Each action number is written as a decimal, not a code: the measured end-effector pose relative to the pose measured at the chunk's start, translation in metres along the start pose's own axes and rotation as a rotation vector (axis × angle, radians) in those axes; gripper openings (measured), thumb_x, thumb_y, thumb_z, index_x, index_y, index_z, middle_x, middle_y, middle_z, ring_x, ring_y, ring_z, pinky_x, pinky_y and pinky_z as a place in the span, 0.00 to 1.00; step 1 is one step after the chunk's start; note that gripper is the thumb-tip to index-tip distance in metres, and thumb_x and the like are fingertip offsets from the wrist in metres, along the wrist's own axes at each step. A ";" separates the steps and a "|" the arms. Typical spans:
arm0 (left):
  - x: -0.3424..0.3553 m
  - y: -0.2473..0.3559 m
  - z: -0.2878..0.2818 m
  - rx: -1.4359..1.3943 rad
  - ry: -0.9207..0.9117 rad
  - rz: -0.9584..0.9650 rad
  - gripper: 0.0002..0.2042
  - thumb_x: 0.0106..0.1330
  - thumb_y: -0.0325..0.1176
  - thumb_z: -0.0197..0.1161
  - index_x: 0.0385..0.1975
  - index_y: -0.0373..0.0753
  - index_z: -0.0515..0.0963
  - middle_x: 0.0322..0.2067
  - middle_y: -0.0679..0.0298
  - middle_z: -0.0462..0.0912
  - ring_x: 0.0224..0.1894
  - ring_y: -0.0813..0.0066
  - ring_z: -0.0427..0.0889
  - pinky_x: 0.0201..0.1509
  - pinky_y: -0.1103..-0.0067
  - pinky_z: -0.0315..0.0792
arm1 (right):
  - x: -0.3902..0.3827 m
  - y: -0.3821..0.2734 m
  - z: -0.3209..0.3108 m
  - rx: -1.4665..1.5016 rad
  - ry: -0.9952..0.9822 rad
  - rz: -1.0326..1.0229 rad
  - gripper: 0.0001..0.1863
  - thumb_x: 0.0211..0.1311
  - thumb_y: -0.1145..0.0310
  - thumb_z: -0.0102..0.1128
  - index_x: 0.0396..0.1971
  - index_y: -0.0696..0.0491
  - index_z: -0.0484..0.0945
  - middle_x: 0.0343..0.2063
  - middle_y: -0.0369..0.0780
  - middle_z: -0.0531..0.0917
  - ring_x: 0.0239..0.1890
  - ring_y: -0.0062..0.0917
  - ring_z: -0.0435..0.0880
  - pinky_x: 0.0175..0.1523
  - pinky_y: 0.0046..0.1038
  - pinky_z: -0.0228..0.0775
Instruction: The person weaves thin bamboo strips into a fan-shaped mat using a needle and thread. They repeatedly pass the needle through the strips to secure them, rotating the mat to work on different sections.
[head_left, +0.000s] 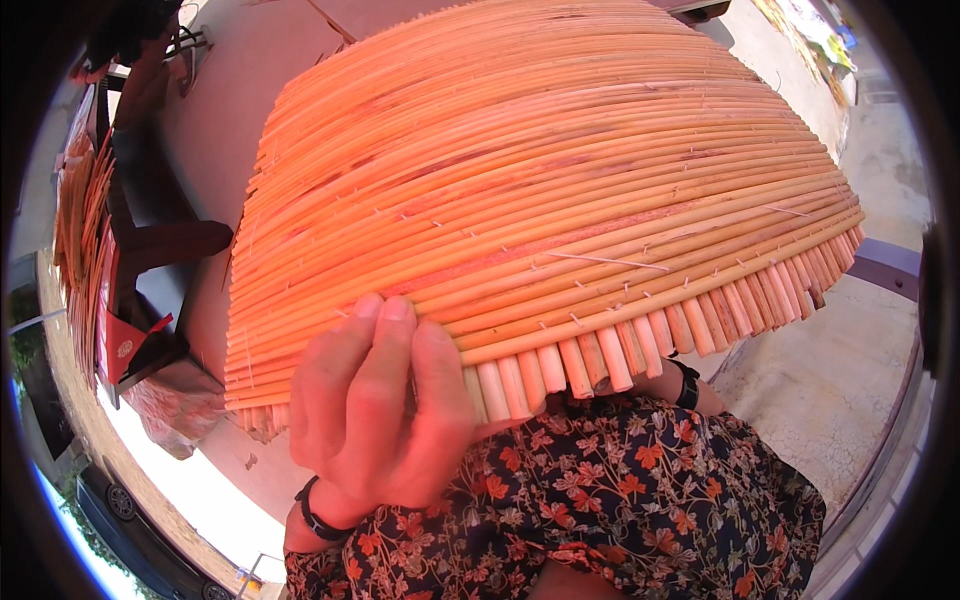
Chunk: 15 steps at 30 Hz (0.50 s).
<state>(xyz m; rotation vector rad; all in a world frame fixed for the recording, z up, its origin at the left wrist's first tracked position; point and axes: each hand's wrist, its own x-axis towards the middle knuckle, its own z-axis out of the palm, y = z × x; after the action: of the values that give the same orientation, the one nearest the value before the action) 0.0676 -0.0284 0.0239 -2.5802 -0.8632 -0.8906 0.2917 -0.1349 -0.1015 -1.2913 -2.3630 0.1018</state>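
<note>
A large panel of stitched reeds [540, 200] fills the middle of the head view, tilted up in front of me. Long orange-tan reeds run across its face, with short pale stitches in rows. Along the near edge, cut ends of a second, crosswise layer [615, 355] stick out below. My left hand [385, 400] is closed over this near edge at the left, its fingertips pressing on the top face. A loose thread end [610, 261] lies across the reeds. My right wrist [688, 385], with a black band, shows below the edge; the panel hides that hand's fingers.
Dark furniture [165, 250] stands at the left, near a bundle of thin sticks [85, 220]. Below it lies a crumpled plastic-like bag [180, 410]. A dark bar [885, 267] is at the right. A parked car [140, 530] shows at lower left.
</note>
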 end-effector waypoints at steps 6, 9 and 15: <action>0.004 0.007 -0.002 0.009 -0.037 0.005 0.08 0.67 0.32 0.60 0.33 0.34 0.81 0.33 0.52 0.86 0.32 0.61 0.86 0.33 0.73 0.81 | -0.005 0.005 0.000 0.060 0.019 0.003 0.20 0.74 0.59 0.52 0.57 0.56 0.78 0.56 0.44 0.79 0.55 0.33 0.80 0.59 0.40 0.74; 0.005 0.001 -0.005 -0.034 -0.059 -0.001 0.11 0.70 0.36 0.60 0.33 0.34 0.81 0.33 0.53 0.86 0.32 0.61 0.86 0.33 0.73 0.81 | -0.002 0.001 -0.010 0.078 -0.021 0.019 0.20 0.75 0.60 0.53 0.57 0.57 0.78 0.56 0.44 0.79 0.55 0.32 0.80 0.59 0.39 0.74; 0.004 0.003 0.000 0.001 -0.003 0.005 0.16 0.73 0.42 0.59 0.32 0.34 0.81 0.32 0.53 0.86 0.32 0.61 0.86 0.32 0.73 0.81 | 0.002 0.001 -0.006 0.173 -0.017 0.056 0.19 0.75 0.61 0.53 0.58 0.57 0.77 0.57 0.43 0.78 0.55 0.30 0.80 0.59 0.37 0.75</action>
<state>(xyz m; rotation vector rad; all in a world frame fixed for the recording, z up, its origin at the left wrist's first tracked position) 0.0723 -0.0293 0.0262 -2.5821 -0.8568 -0.8848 0.2937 -0.1337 -0.0954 -1.2775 -2.2760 0.3275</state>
